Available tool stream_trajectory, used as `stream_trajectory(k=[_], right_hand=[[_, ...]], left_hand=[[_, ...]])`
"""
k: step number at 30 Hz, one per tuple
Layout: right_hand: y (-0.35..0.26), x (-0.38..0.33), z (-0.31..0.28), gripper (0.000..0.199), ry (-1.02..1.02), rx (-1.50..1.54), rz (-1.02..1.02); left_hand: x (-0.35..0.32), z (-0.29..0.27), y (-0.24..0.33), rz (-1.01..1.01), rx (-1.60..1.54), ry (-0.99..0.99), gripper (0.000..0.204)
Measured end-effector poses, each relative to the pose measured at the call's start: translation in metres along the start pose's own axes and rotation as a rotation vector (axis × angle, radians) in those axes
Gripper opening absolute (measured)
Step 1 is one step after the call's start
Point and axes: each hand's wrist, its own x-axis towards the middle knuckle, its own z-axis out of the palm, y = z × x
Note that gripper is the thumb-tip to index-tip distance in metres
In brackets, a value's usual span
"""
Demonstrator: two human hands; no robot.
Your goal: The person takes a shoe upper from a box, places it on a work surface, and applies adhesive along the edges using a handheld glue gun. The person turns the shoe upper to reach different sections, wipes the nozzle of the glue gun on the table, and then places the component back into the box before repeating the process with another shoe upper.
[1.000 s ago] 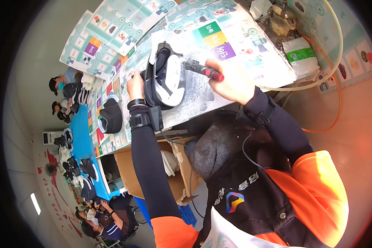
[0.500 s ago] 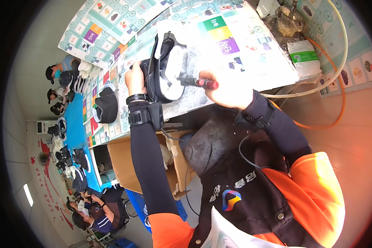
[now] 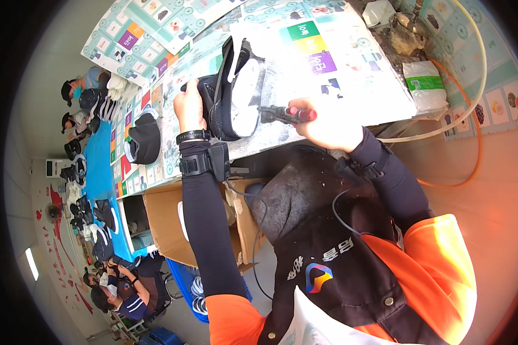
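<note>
My left hand point(image 3: 188, 107) is closed around the dark side of a black shoe upper point(image 3: 216, 115), which rests near the table's front edge. A long white inner or sole face point(image 3: 246, 86) of it shows toward the right. In my right hand point(image 3: 334, 123) is a dark-headed hand tool with red handle ends point(image 3: 285, 114); its exact kind is unclear. The tool's head is at the lower right edge of the white face, and I cannot tell whether they touch. Strong glare washes out part of my right hand.
Another black shoe upper point(image 3: 145, 138) lies left on the patterned tabletop point(image 3: 351, 80). An open cardboard box point(image 3: 170, 224) and a blue basket point(image 3: 184, 287) sit below. A white-and-green packet point(image 3: 425, 86) and a pale hose point(image 3: 469, 103) are at right. Co-workers sit along a blue table point(image 3: 101, 172).
The tool and my right hand have shifted a little to the right. The shoe upper's far end is slightly farther up and right, still in my left hand. The whole view has moved slightly.
</note>
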Motion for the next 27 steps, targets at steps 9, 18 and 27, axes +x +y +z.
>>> stream_trajectory(k=[9,18,27], right_hand=[[0.011,-0.005,0.011,0.028,0.157,0.003,-0.032],[-0.004,-0.007,0.011,0.017,0.18,-0.056,-0.015],[-0.007,-0.001,0.004,0.016,0.348,-0.021,-0.002]], left_hand=[[-0.012,0.0,0.0,-0.002,-0.104,0.004,0.042],[-0.009,-0.01,-0.011,-0.02,-0.167,-0.023,0.037],[-0.023,-0.014,0.006,-0.089,-0.307,-0.093,0.022]])
